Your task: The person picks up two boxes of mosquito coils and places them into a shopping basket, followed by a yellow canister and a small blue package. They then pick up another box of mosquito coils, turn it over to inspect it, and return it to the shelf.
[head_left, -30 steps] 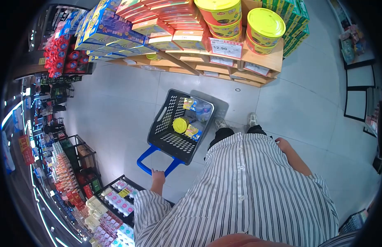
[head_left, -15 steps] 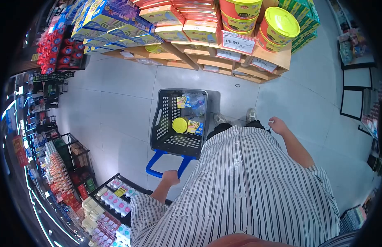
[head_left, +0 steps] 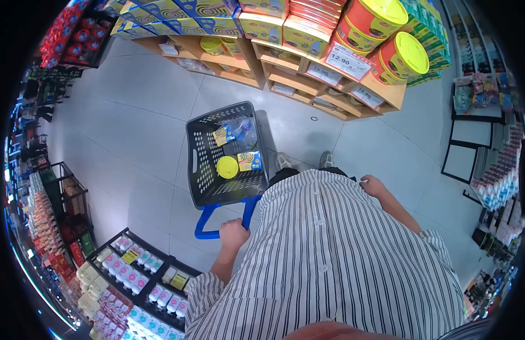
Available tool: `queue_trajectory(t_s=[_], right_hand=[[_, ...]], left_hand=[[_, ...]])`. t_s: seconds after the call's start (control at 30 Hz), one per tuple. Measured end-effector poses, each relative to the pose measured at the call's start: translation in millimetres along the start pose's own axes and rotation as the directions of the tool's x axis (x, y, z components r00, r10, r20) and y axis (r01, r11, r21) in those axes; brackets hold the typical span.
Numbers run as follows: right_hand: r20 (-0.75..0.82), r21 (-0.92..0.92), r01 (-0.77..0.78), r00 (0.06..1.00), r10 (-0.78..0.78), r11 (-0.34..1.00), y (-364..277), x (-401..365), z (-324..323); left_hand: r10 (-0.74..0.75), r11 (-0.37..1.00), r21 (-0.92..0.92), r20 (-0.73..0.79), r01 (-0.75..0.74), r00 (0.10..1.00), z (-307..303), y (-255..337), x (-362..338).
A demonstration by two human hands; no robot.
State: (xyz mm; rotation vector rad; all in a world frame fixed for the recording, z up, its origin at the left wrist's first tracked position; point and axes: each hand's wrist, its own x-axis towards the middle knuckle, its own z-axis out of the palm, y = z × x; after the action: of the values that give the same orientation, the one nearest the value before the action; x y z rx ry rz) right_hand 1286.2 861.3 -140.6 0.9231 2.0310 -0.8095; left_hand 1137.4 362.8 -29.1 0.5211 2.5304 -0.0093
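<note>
My left hand (head_left: 234, 233) is closed around the blue handle (head_left: 207, 221) of a dark grey rolling shopping basket (head_left: 218, 199). Inside the basket lie a tub with a yellow lid (head_left: 227, 166), a blue and yellow box (head_left: 249, 161) with a spiral print, and a similar box (head_left: 223, 135) farther forward. Beside that second box is a clear plastic bag (head_left: 246, 133) with something blue in it. My right hand (head_left: 374, 186) hangs low at my right side, its fingers loosely curled, and I see nothing in it.
Ahead stands a wooden display shelf (head_left: 299, 85) with stacked boxes, red and yellow tubs (head_left: 407, 55) and price cards (head_left: 348, 60). Bottles fill a black rack (head_left: 155, 277) at the lower left. More shelving (head_left: 494, 170) lines the right side. Grey floor tiles (head_left: 132, 130) surround the basket.
The basket now appears farther left and turned slightly, with my left hand still on its handle. The front display looks closer, and more of the bottle rack shows. My feet have shifted in view.
</note>
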Motion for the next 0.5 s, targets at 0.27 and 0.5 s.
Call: queue_trajectory(t_s=[0.27,0.5], right_hand=[[-0.043,-0.01,0.154,0.987,-0.154,0.988,-74,10,-21],[0.008,-0.181,0.158,0.987,-0.16,0.971,-150,28,-44]], left_hand=[[-0.063,0.991,-0.126,-0.081,0.053,0.995,-18,-9,31],[-0.177,0.962,-0.234,-0.147,0.14,0.973,-57,8,89]])
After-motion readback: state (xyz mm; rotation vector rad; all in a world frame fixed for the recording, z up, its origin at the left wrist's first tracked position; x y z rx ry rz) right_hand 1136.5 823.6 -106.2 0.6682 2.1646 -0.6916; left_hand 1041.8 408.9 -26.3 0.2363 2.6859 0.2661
